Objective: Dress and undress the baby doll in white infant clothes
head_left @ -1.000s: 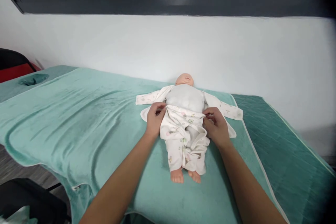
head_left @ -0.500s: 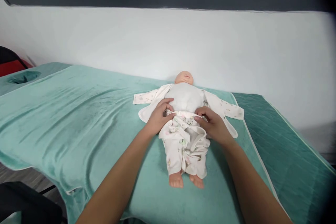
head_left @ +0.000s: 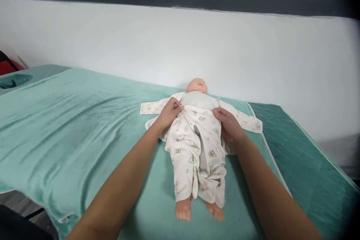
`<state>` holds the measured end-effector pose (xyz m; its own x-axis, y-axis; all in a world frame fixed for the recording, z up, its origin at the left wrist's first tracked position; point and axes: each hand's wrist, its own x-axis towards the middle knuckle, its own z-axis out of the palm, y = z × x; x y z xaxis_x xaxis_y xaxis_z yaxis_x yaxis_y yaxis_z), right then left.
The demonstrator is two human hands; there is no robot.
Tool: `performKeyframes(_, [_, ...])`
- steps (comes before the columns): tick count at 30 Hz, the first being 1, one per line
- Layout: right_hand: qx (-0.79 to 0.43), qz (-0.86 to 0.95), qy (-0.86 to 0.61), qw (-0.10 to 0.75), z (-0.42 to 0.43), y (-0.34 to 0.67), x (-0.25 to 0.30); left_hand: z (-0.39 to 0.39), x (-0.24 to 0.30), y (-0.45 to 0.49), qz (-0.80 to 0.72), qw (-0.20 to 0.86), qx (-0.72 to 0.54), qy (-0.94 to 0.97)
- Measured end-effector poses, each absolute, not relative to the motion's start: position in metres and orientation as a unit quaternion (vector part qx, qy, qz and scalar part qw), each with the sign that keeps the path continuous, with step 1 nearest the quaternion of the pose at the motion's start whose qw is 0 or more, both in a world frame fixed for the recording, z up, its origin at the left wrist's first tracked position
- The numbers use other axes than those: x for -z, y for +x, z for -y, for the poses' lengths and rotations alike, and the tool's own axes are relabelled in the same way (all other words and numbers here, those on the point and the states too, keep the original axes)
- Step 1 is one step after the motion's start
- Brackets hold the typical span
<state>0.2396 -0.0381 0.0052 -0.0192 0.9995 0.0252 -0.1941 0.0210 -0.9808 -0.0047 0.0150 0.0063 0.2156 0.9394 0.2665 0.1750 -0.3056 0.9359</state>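
Note:
A baby doll (head_left: 197,85) lies on its back on a teal towel (head_left: 84,127), head toward the wall, bare feet toward me. It wears white printed trousers (head_left: 194,146), and an open white printed top (head_left: 244,120) is spread under it with sleeves out to both sides. My left hand (head_left: 168,113) pinches the trousers' waistband at the doll's left-hand side of the chest. My right hand (head_left: 229,122) grips the waistband on the other side. The waistband sits high on the grey cloth torso (head_left: 199,99).
The towel covers a long padded table (head_left: 309,165) that runs along a white wall (head_left: 180,41). A darker green quilted cover shows at the right end. A face hole (head_left: 14,80) lies at the far left, with a red and black chair behind it.
Both hands have pulled the trousers' waistband up from the doll's belly to its chest. The trouser legs are now stretched longer, and the view has tilted down.

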Motion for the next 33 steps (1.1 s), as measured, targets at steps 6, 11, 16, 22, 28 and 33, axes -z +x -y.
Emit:
performKeyframes(6, [-0.512,0.419,-0.480,0.576,0.042,0.240,0.000,-0.007,0.002,-0.008,-0.425,0.388,-0.478,0.664])
performKeyframes(11, [-0.492,0.489,-0.516,0.503,0.049,0.258,0.001,-0.002,0.001,-0.012,-0.497,0.302,-0.430,0.691])
performKeyframes(16, [-0.463,0.564,-0.544,0.414,0.060,0.266,-0.001,-0.002,0.004,-0.014,-0.536,0.262,-0.388,0.702])
performKeyframes(22, [-0.339,0.551,-0.655,0.390,0.054,0.251,0.009,0.002,0.005,-0.011,-0.556,0.159,-0.327,0.747])
performKeyframes(28, [-0.330,0.563,-0.653,0.383,0.052,0.251,0.011,0.007,-0.002,-0.008,-0.506,0.203,-0.322,0.774])
performKeyframes(33, [-0.412,0.571,-0.587,0.399,0.057,0.252,0.006,0.009,-0.009,-0.011,-0.461,0.333,-0.373,0.733])
